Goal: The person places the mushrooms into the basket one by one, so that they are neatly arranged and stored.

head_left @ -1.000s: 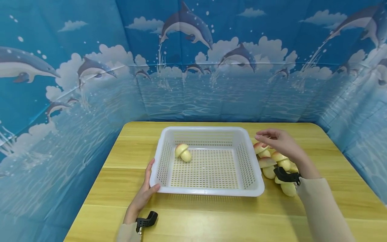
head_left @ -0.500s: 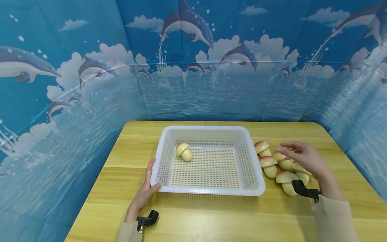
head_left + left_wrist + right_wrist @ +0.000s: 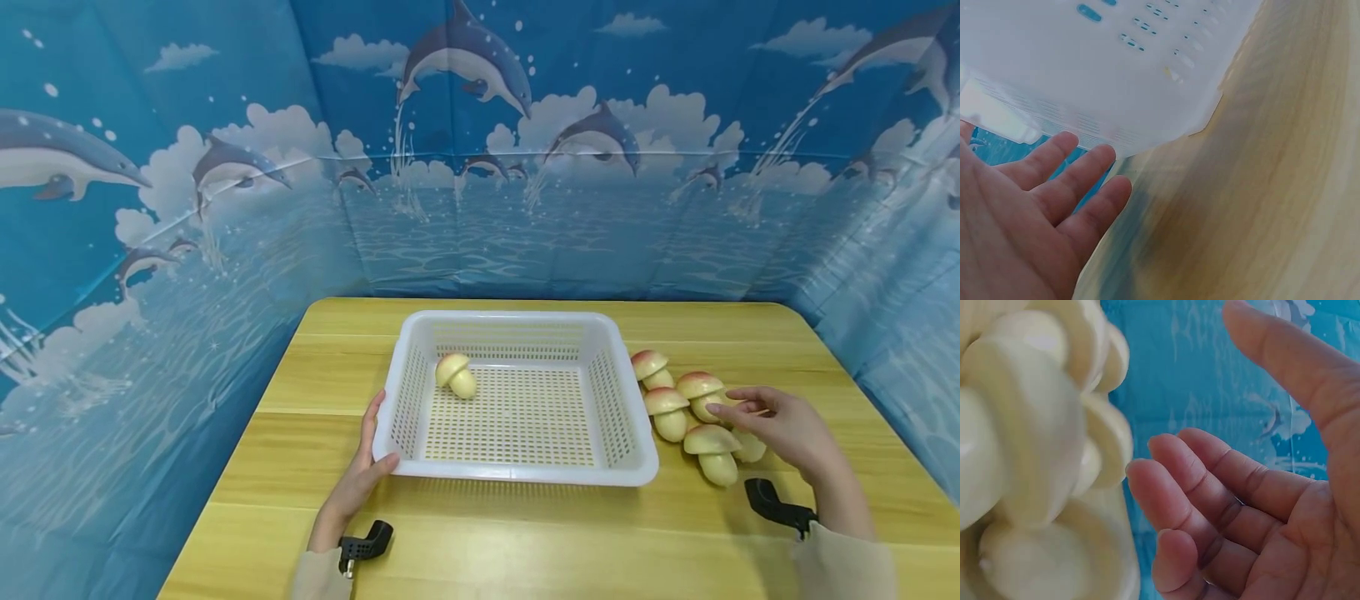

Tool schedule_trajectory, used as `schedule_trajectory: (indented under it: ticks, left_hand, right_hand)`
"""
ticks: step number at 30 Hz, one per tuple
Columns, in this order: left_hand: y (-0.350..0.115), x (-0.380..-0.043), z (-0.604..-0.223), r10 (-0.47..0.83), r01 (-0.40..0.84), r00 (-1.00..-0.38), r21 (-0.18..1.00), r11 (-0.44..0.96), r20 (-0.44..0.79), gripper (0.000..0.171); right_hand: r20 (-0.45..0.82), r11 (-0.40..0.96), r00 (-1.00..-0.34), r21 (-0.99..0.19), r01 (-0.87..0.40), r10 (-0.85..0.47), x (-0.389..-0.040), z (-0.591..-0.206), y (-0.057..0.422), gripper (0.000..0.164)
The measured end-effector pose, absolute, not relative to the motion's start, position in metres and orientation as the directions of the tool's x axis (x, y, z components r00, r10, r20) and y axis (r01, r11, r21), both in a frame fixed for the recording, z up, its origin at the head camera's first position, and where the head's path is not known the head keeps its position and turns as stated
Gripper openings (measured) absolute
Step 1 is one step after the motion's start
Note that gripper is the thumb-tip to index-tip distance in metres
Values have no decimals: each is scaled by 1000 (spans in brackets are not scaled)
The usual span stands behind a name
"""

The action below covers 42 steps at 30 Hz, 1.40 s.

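Head view, left hand touching white basket, one mushroom inside

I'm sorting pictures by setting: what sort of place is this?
Likely a makeshift recording booth: a dolphin-print sheet hangs behind and beside a wood-grain table, with black wrist devices in view.

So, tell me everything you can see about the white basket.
The white basket is rectangular with rounded corners, looks like plastic, and has a smooth, wide rim. Rows of small slots pierce its floor and walls. It stands open side up on the wood-grain table. One mushroom with a reddish cap lies inside, toward the far left. The left hand holds the near left corner, thumb at the near rim, fingers along the left side.
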<state>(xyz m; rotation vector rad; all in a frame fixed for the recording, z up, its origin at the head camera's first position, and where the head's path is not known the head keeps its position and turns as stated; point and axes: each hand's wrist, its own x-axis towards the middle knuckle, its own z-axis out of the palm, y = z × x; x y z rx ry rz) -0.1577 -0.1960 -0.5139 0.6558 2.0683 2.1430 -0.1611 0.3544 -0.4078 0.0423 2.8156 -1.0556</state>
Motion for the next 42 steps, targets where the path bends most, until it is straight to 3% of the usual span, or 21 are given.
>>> schedule_trajectory:
  ticks: [16, 42]
  left_hand:
    - [-195, -156, -511, 347, 232, -906, 970, -70, 242, 84]
    - [-196, -154, -511, 344, 239, -906, 969, -61, 246, 85]
  right_hand:
    - [-216, 715, -976, -676, 177, 38, -143, -431, 368, 77]
    - [-189, 809, -979, -562, 172, 77, -137, -444, 366, 76]
